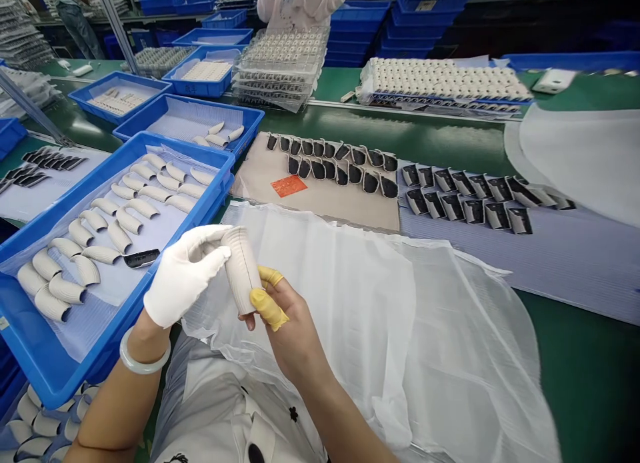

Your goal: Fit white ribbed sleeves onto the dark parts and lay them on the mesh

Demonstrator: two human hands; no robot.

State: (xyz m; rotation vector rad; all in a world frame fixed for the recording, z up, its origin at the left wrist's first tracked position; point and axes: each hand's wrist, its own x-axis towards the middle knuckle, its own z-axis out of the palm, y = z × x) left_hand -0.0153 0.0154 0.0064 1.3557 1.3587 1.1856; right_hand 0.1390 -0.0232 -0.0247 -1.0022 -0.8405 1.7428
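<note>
My left hand [183, 275], in a white glove, and my right hand [280, 320], with yellow finger cots on two fingertips, both grip one curved off-white ribbed plastic piece [240, 268] over a sheet of white gauzy cloth [380, 316]. The piece stands roughly upright between the hands. A pale bangle [143, 362] sits on my left wrist. To the left, a blue tray [45, 356] holds several more of the same off-white pieces and one dark piece [141, 258].
Rows of dark curved parts [333, 164] lie on a tan sheet, more dark parts [475, 196] on a pale sheet to the right. Further blue trays [190, 120], stacked clear trays [283, 66] and another person [300, 0] are at the back. Green table surface [590, 370] at right.
</note>
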